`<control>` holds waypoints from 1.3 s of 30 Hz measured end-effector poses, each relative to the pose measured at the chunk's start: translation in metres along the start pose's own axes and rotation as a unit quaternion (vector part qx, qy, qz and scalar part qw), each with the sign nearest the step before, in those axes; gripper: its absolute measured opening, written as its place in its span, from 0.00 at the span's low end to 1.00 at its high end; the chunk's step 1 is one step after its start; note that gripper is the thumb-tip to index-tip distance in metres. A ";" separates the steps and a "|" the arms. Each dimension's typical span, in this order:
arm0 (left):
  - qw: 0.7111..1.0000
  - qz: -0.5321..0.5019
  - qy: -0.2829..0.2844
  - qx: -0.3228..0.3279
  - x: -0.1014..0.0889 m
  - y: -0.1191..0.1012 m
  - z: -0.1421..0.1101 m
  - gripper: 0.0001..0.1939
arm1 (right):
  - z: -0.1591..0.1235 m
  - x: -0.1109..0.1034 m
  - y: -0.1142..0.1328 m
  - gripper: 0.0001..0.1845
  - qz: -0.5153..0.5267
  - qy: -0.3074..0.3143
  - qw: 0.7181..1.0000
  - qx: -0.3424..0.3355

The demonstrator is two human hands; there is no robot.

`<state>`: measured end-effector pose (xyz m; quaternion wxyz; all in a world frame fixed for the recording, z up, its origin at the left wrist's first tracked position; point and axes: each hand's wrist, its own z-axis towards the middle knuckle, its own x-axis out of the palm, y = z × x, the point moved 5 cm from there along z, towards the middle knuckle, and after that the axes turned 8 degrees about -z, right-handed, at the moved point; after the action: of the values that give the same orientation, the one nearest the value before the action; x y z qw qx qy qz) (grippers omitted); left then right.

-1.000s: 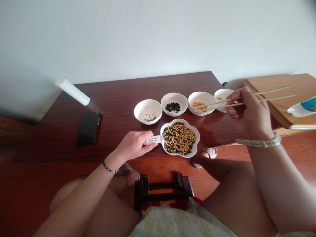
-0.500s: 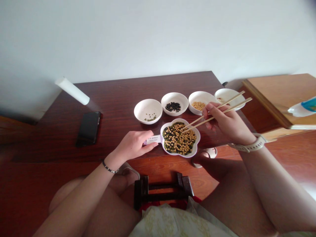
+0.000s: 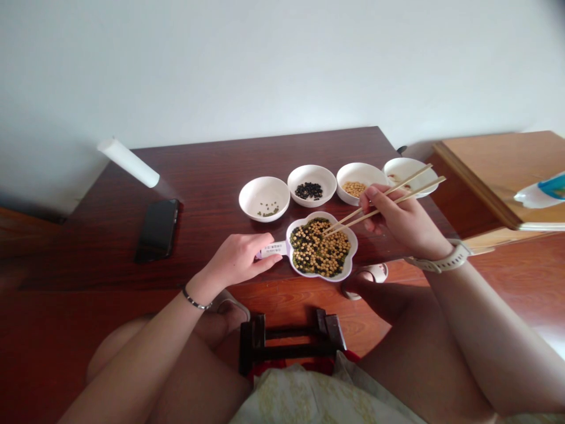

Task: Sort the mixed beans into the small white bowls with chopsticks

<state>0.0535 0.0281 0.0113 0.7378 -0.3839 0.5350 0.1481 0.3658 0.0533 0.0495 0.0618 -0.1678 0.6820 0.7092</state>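
Note:
My left hand is closed around the labelled handle of a white, flower-shaped dish at the table's near edge. Mixed yellow, black and green beans cover its bottom. Between the fingers of my right hand is a pair of chopsticks, their tips down among the beans. Behind the dish stand white bowls in a row: one with a few green beans, one with black beans, one with yellow beans. The rightmost bowl, partly hidden by the chopsticks, holds a few reddish-brown bits.
On the left of the dark wooden table lie a black phone and a white cylinder. A lighter wooden cabinet with a bottle stands right. Below is a dark stool.
My right hand and the chopsticks have shifted very slightly left, the tips staying among the beans. My left hand and the dish are practically still.

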 end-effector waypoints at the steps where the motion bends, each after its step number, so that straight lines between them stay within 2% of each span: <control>1: 1.000 0.001 0.001 0.000 0.000 0.000 0.000 0.18 | 0.000 0.000 0.000 0.21 0.003 -0.001 1.000 0.004; 14: 1.000 -0.005 0.000 -0.003 -0.001 -0.001 0.000 0.17 | 0.001 0.001 0.000 0.22 0.029 0.003 0.999 0.019; 22: 1.000 0.000 0.003 -0.002 0.000 0.000 0.000 0.17 | 0.001 -0.004 -0.002 0.22 0.041 -0.023 0.999 0.018; 28: 1.000 0.003 0.002 0.001 0.000 0.000 0.000 0.17 | 0.005 -0.024 -0.002 0.18 0.092 -0.111 0.990 0.000; 32: 1.000 0.001 -0.004 0.001 0.000 -0.001 0.000 0.17 | 0.009 -0.050 -0.005 0.16 0.139 -0.197 0.970 -0.029; 36: 1.000 -0.001 -0.008 0.002 -0.001 -0.001 0.000 0.17 | 0.011 -0.083 -0.019 0.15 0.186 -0.301 0.934 -0.045; 39: 1.000 -0.001 -0.004 0.004 -0.001 -0.001 0.000 0.17 | 0.013 -0.096 -0.029 0.15 0.180 -0.320 0.929 -0.049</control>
<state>0.0538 0.0276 0.0125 0.7416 -0.3812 0.5321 0.1470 0.4624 0.0815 0.0534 0.1395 0.1907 0.6091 0.7571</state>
